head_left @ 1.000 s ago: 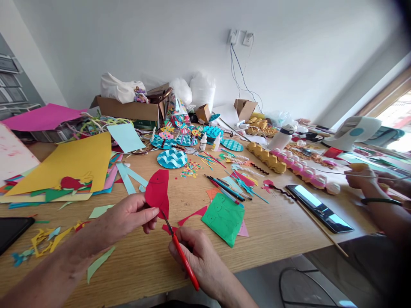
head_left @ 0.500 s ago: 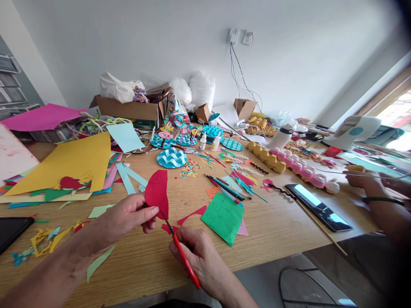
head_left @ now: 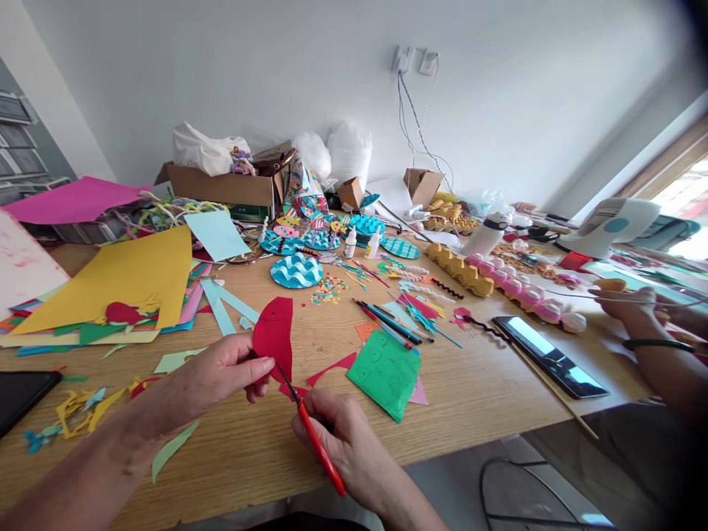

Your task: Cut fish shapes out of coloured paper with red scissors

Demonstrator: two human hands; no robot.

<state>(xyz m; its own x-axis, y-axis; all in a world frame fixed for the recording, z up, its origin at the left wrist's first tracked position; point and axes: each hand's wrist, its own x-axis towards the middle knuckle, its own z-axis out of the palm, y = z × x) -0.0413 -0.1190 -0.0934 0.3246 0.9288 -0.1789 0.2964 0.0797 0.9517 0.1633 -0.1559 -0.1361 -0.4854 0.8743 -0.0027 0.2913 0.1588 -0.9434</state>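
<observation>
Between its thumb and fingers, my left hand (head_left: 240,372) pinches a piece of red paper (head_left: 275,332) by its lower left side. Pencil lines show faintly on the paper. My right hand (head_left: 337,435) is closed round the red-handled scissors (head_left: 321,450), whose dark blades meet the lower edge of the paper. Right of the scissors a green paper sheet (head_left: 386,376) with drawn outlines lies on the table. Dark pink paper scraps (head_left: 332,369) lie just beyond my right hand.
Pens (head_left: 387,322) and a phone (head_left: 547,356) lie to the right. At the far right another person's hand (head_left: 625,306) holds something yellow. Coloured sheets (head_left: 105,276) and paper scraps (head_left: 77,413) are on the left. Glue bottles (head_left: 350,243) stand farther back beside blue decorated discs (head_left: 296,272).
The red paper has tilted slightly and its top has shifted a little down and to the right. Both my hands keep their hold.
</observation>
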